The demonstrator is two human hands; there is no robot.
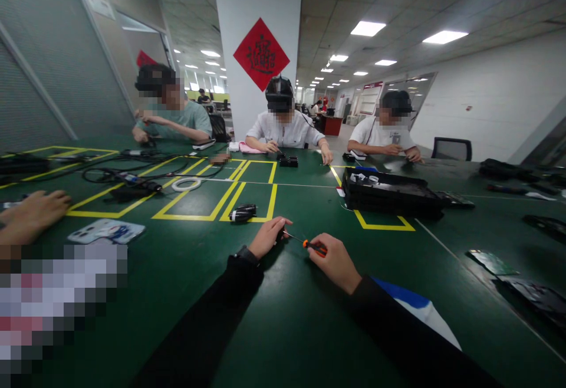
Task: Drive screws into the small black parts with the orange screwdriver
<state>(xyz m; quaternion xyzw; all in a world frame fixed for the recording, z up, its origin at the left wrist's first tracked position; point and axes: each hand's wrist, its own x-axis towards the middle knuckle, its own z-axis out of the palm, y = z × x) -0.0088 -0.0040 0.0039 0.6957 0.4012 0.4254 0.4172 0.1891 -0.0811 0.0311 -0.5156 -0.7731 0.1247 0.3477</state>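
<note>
My right hand (335,260) is closed around the orange-and-black handle of a screwdriver (315,247). Its thin metal shaft points left, toward the fingers of my left hand (269,237). Those fingers are curled over a small dark piece that they mostly hide, and the screwdriver's tip meets it there. Both hands are just above the green tabletop (283,317). Beyond my left hand lies a black, shiny bundle of cylinder-like parts (243,212), partly over a yellow tape line.
A black tray (389,190) holding small white pieces stands ahead right. A phone (106,231) and a neighbour's hand (38,208) are on the left, with cables (128,178) beyond. Circuit boards (493,262) lie right. A blue-and-white cloth (420,308) is under my right forearm. Three people sit opposite.
</note>
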